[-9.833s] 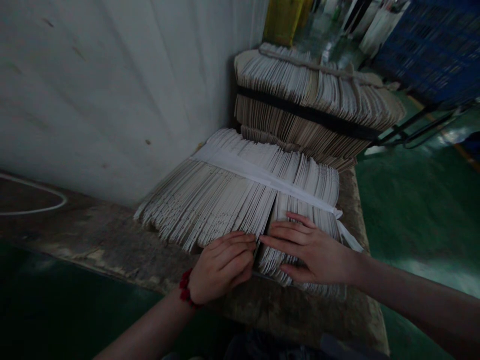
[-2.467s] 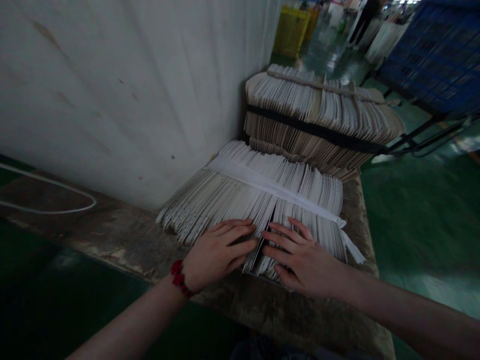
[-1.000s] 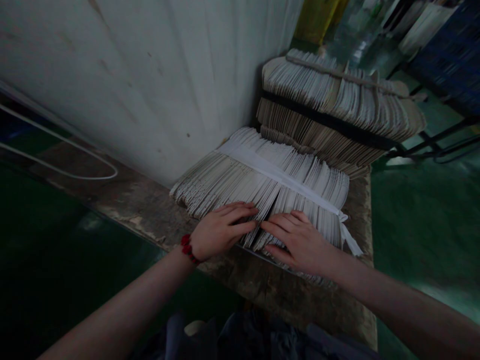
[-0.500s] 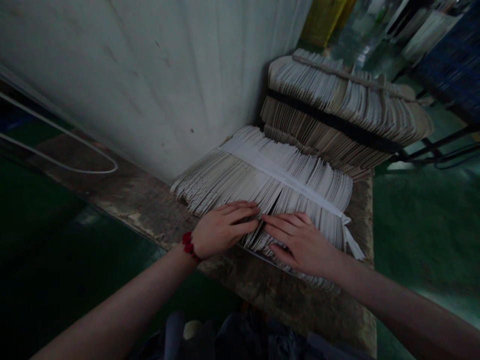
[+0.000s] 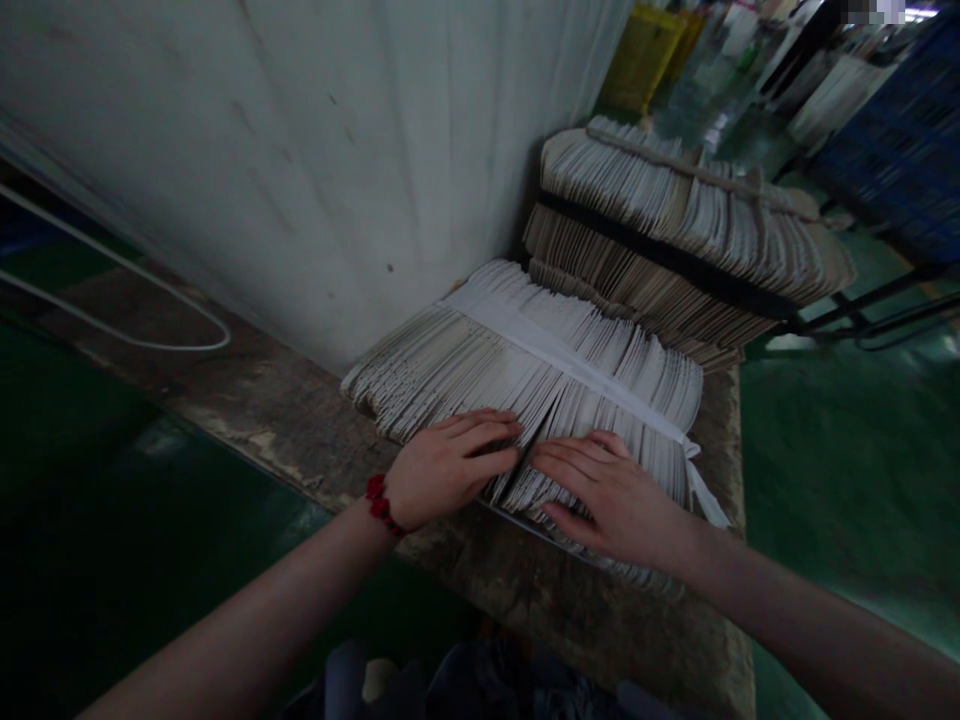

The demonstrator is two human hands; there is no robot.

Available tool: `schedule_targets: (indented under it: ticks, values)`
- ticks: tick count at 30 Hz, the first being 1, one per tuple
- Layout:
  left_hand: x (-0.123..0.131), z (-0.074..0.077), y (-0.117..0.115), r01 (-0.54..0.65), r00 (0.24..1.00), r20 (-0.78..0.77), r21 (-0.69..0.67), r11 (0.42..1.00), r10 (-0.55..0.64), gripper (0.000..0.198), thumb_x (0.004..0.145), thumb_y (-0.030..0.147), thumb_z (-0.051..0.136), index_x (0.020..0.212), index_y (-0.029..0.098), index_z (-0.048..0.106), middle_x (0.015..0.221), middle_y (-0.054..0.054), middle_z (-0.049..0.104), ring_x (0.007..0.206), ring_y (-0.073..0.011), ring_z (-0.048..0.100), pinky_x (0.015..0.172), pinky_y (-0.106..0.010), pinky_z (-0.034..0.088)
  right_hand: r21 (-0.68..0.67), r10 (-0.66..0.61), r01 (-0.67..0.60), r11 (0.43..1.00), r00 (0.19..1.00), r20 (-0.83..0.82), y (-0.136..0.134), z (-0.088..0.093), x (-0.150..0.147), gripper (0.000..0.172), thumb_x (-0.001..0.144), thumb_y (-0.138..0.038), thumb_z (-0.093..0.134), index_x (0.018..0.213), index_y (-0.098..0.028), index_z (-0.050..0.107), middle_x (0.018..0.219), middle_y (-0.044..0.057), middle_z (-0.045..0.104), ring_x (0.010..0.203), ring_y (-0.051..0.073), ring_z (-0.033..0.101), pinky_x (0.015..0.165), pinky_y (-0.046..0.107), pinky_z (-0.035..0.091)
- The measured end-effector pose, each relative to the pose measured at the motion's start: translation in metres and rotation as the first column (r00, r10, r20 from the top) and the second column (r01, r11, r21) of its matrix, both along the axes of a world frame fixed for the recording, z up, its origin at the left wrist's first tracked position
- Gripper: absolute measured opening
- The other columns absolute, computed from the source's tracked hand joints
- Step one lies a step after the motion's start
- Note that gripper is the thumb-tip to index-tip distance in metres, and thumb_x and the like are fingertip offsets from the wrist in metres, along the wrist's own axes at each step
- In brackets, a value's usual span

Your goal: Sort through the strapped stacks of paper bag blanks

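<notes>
A bundle of thin whitish sheets, standing on edge (image 5: 427, 360), lies on a worn wooden bench. A white cloth strip (image 5: 555, 355) runs across the bundle and is knotted at its right end. My left hand (image 5: 450, 465), with a red bracelet at the wrist, rests on the near side of the sheets, fingers stretched out. Flat on the sheets to the right of it lies my right hand (image 5: 600, 490), its thumb a little apart. Between the two hands a narrow dark gap parts the sheets. The fingertips stay close to this gap on either side.
Behind stands a second, taller bundle (image 5: 675, 200) with a dark band around it. A pale panel (image 5: 300, 150) rises at the bench's (image 5: 262, 420) back. A white cord (image 5: 187, 345) loops at left. Blue crates (image 5: 892, 150) and a yellow bin (image 5: 637, 60) stand farther off.
The view has shifted slightly. My right hand has moved a little away from my left, and its fingers lie closer together. Both hands remain on the sheets.
</notes>
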State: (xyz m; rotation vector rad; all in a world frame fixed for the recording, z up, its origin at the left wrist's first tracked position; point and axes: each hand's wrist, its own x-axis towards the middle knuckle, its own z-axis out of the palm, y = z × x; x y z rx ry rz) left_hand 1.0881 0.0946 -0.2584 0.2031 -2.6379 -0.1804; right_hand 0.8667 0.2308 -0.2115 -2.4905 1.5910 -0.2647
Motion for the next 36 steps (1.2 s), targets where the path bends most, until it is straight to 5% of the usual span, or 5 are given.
schedule_targets:
  ticks: [8,16,29,36]
  values:
    - [0.001,0.000,-0.001,0.022,1.000,0.003,0.051,0.998,-0.022,0.022,0.089,0.017,0.058,0.109,0.022,0.065,0.130,-0.002,0.064,0.129,-0.0189,0.053,0.112,-0.033,0.044,0.060,0.068,-0.065,0.996,0.997,-0.047,-0.022,0.008,0.013,0.038,0.095,-0.054,0.051,0.106,-0.020,0.064,0.110,0.007,0.067,0.119,0.026,0.051,0.108,0.048,0.027]
    - [0.000,0.002,-0.003,0.004,1.000,0.000,0.105,0.994,-0.005,0.020,0.093,0.017,0.054,0.109,0.024,0.066,0.127,0.001,0.066,0.124,-0.0165,0.056,0.110,-0.032,0.045,0.077,-0.143,0.139,0.987,0.988,0.053,0.008,-0.001,0.016,0.029,0.100,-0.039,0.047,0.124,-0.026,0.057,0.129,0.005,0.064,0.129,0.021,0.049,0.111,0.045,0.016]
    - [0.002,0.002,-0.006,0.036,0.997,-0.077,0.150,0.988,-0.025,0.019,0.096,0.018,0.052,0.105,0.022,0.067,0.125,0.001,0.068,0.122,-0.0137,0.059,0.110,-0.033,0.046,0.032,-0.111,0.110,0.993,0.994,0.012,0.011,-0.007,0.013,0.050,0.101,-0.035,0.044,0.150,-0.031,0.034,0.138,0.002,0.058,0.131,0.020,0.047,0.109,0.043,0.024]
    - [0.002,0.001,-0.008,0.044,0.996,-0.088,0.256,0.966,-0.023,0.023,0.094,0.013,0.050,0.105,0.023,0.067,0.125,0.002,0.068,0.122,-0.0135,0.059,0.110,-0.035,0.047,0.039,-0.114,0.114,0.993,0.994,0.002,0.010,-0.007,0.014,0.047,0.102,-0.038,0.043,0.148,-0.032,0.037,0.135,0.002,0.059,0.133,0.020,0.044,0.114,0.045,0.017]
